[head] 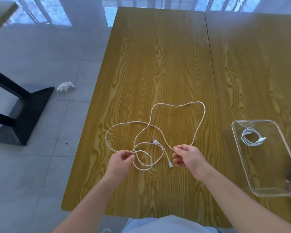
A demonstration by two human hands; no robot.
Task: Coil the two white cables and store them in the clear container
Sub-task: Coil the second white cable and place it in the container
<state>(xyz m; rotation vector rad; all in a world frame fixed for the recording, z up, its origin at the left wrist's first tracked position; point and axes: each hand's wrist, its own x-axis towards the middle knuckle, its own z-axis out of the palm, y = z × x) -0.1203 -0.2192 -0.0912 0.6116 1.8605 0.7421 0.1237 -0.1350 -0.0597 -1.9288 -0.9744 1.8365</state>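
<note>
A long white cable (199,125) lies in loose loops on the wooden table (158,64), its USB plug near the middle of the loops. My left hand (120,161) pinches the cable at the left of the loops. My right hand (187,157) pinches another stretch of it at the right. A second white cable (250,137), coiled, lies inside the clear container (238,148) at the table's right side.
A second table top joins this one on the right. On the tiled floor to the left stand a black table base (23,111) and a crumpled white scrap (65,86). Windows run along the far wall.
</note>
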